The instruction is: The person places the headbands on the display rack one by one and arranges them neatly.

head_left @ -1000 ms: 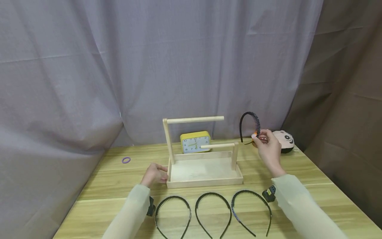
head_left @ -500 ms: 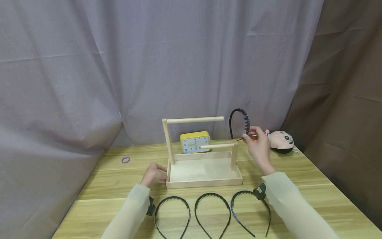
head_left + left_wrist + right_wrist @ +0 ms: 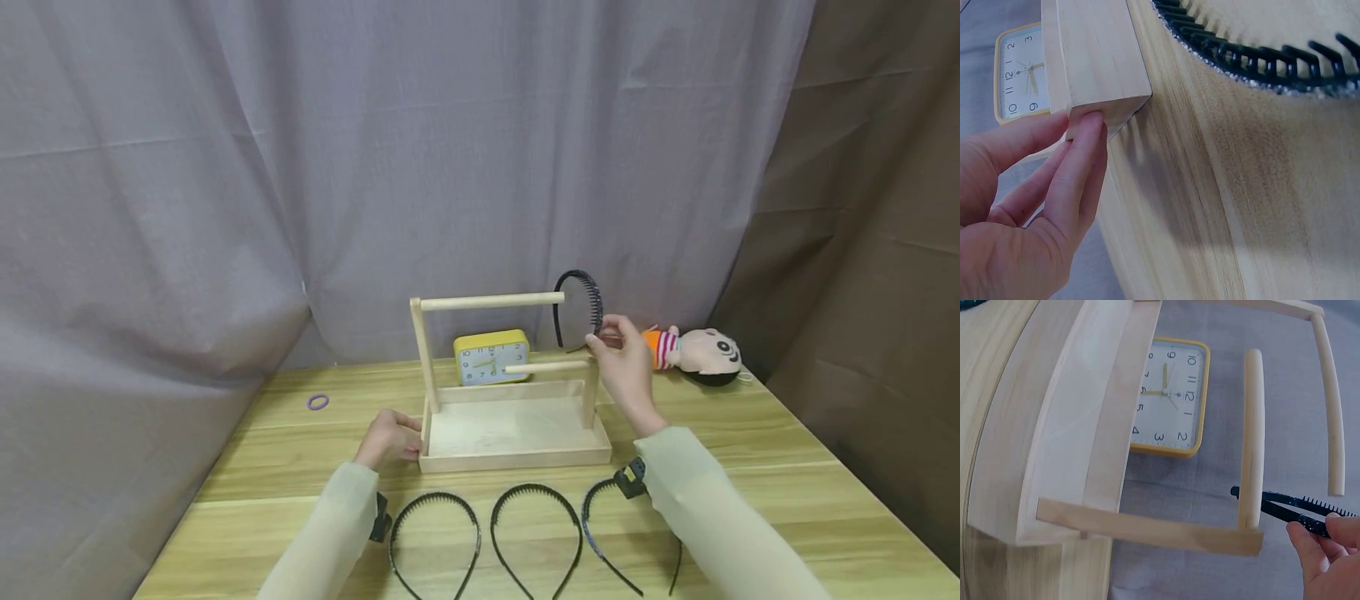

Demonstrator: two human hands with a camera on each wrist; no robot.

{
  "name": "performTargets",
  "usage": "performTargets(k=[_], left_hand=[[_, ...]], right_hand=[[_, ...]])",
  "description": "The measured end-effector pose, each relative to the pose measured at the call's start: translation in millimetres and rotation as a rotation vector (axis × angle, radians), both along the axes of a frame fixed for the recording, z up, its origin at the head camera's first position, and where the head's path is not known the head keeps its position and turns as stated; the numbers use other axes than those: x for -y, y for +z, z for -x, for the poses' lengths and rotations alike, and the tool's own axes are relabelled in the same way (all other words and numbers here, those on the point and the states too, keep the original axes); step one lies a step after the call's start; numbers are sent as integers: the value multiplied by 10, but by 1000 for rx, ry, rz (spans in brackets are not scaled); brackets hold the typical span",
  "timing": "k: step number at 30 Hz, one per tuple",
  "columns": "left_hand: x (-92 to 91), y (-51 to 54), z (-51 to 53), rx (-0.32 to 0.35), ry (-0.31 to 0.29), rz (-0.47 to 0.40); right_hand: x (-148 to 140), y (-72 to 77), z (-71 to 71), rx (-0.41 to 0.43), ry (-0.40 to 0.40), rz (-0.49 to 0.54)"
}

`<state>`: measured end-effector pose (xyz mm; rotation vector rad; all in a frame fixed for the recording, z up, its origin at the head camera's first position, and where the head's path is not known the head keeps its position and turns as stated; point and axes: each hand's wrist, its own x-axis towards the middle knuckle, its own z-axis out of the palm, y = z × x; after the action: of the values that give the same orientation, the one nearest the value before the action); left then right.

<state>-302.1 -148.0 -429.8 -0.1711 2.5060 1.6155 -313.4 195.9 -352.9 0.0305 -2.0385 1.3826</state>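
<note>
A pale wooden stand with a shallow tray (image 3: 516,458) and two horizontal bars, one higher than the other, sits mid-table. At its left end my left hand (image 3: 384,437) grips the end wall; in the left wrist view the thumb (image 3: 1029,134) and fingertips press at its corner. My right hand (image 3: 628,367) pinches a black toothed headband (image 3: 595,302) by its right side, holding it raised by the free tip of the upper bar (image 3: 491,301). In the right wrist view the headband (image 3: 1285,514) passes partly behind the lower bar (image 3: 1251,444).
Three more headbands, left (image 3: 431,497), middle (image 3: 536,487) and right (image 3: 587,523), lie in front of the tray. Behind it stands a yellow clock (image 3: 491,357). A stuffed doll (image 3: 701,350) lies back right, a purple ring (image 3: 318,402) back left. A grey curtain (image 3: 450,167) hangs behind.
My right hand has carried the headband leftward, from beside the doll to the upper bar's tip, uncovering the doll's striped body. The left hand keeps its place on the tray.
</note>
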Motion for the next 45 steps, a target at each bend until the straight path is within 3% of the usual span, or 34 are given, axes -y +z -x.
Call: performTargets(k=[20, 34, 41, 45], left_hand=[[-81, -57, 24, -12, -1, -18], [-106, -31, 40, -6, 4, -37], [-113, -64, 45, -2, -2, -48], [-96, -51, 39, 6, 5, -37]], right_hand=[[259, -39, 36, 37, 98, 74], [456, -44, 51, 64, 150, 84], [539, -82, 50, 98, 128, 48], [605, -92, 50, 97, 168, 78]])
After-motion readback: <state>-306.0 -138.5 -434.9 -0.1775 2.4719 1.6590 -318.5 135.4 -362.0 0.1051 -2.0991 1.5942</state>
